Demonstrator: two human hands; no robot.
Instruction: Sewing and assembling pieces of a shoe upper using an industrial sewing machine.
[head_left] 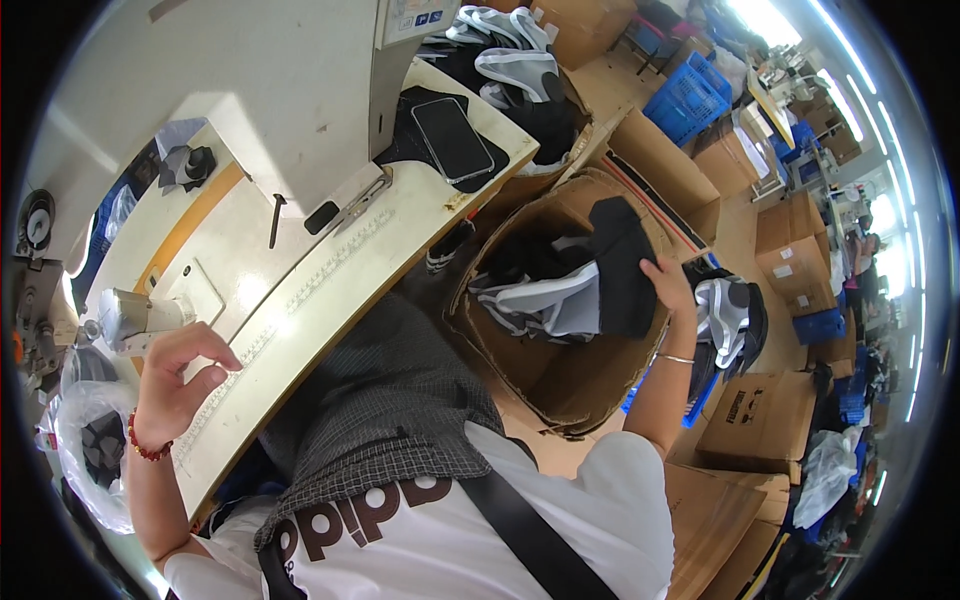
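Observation:
Over an open cardboard carton (pixel 545 385) to my right, my right hand (pixel 671 284) grips the edge of a black fabric piece (pixel 626 280) between thumb and fingers. Grey-and-white parts that look like shoe uppers (pixel 548 303) lie against it inside the carton; whether they are joined to the black piece, I cannot tell. My left hand (pixel 188 378) is loosely curled at the white work table (pixel 330 270), thumb and fingertips a little apart, with nothing seen in it. Close by stands the sewing machine (pixel 290 90), a small metal cylinder on its table (pixel 130 318).
A phone (pixel 452 140) lies on dark cloth at the table's far corner. Beyond it another carton holds more grey uppers (pixel 522 72). More uppers (pixel 725 320) sit right of my right arm. A plastic bag (pixel 95 440) hangs at the left. Several cartons (pixel 760 420) and a blue crate (pixel 690 98) stand around.

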